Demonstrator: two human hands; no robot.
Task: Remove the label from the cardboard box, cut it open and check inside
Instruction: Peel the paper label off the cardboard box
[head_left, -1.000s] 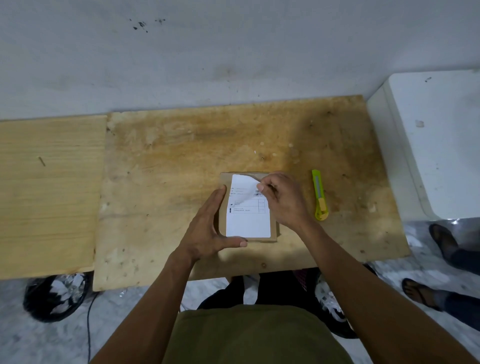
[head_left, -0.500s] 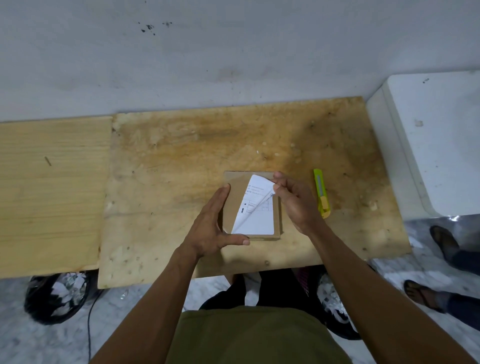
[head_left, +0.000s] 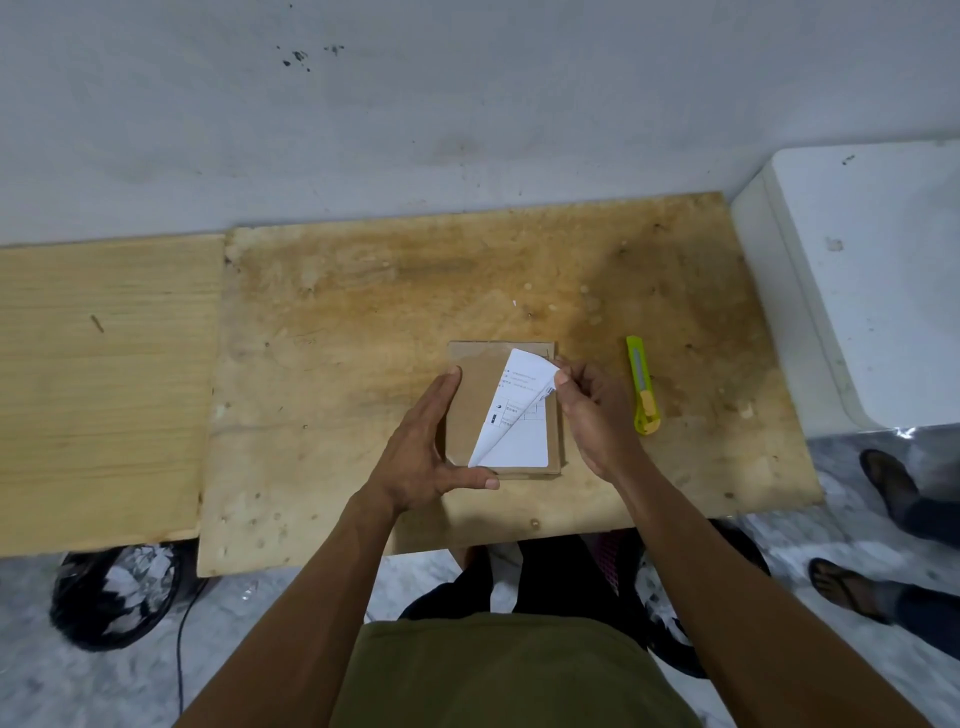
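A small flat cardboard box (head_left: 470, 400) lies on the stained wooden board (head_left: 395, 312), near its front edge. A white printed label (head_left: 519, 421) is half peeled off the box top; its left part is lifted and folded over to the right, while the lower right part still sticks. My right hand (head_left: 592, 410) pinches the label's raised upper corner at the box's right side. My left hand (head_left: 426, 457) braces the box, fingers along its left side and thumb across its front edge. A yellow-green utility knife (head_left: 642, 384) lies just right of my right hand.
A lighter wooden panel (head_left: 104, 384) adjoins the board on the left. A white block-like surface (head_left: 872, 280) stands at the right, and a grey wall runs behind. Another person's sandalled feet (head_left: 883, 483) are on the floor at right. A dark round object (head_left: 114, 597) sits below the left edge.
My right hand has pulled the label's top corner across to the right, peeling more of the label off the box. My left hand has stayed on the box.
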